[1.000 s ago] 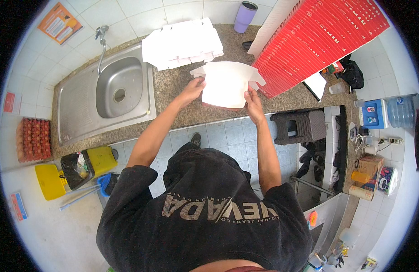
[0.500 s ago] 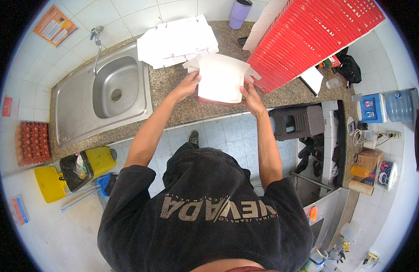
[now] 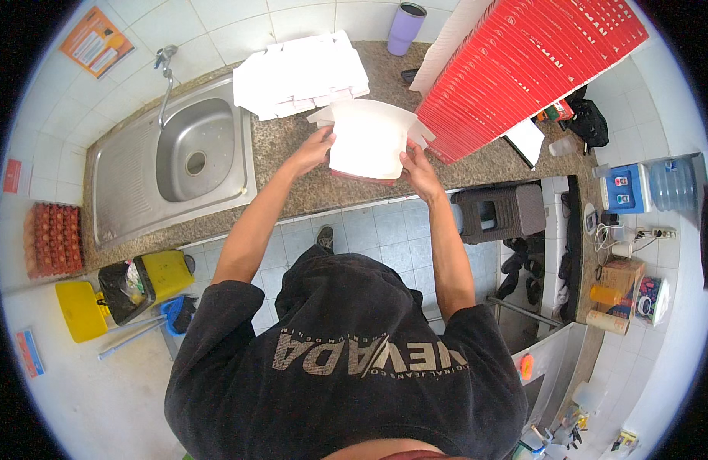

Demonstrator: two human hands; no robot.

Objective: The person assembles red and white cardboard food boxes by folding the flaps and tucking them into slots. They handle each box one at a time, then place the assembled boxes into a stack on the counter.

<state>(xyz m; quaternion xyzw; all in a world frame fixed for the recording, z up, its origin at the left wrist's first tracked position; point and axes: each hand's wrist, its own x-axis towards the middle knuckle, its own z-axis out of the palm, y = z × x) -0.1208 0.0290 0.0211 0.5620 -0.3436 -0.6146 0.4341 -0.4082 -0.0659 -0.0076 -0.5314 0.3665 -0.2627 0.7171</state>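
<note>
Between my two hands is a partly folded cardboard box [image 3: 369, 142], white inside with a red outer face showing along its near edge. Its side flaps stick out at the far corners. My left hand [image 3: 314, 152] grips the left side, fingers closed on the board. On the opposite side my right hand [image 3: 421, 172] pinches the right wall near the front corner. The box is at the front part of the speckled stone counter [image 3: 281, 149]; whether it rests there or is held just above is unclear.
White flat cardboard pieces [image 3: 300, 73] lie stacked behind the box. A tall stack of red folded cardboard [image 3: 530, 73] leans over the counter at right. A steel sink [image 3: 124, 180] is at left, a purple tumbler [image 3: 406, 29] at the back. Dark plastic stools [image 3: 515, 208] stand below right.
The box and both hands have shifted slightly toward me and a little left. Both hands keep hold of its sides.
</note>
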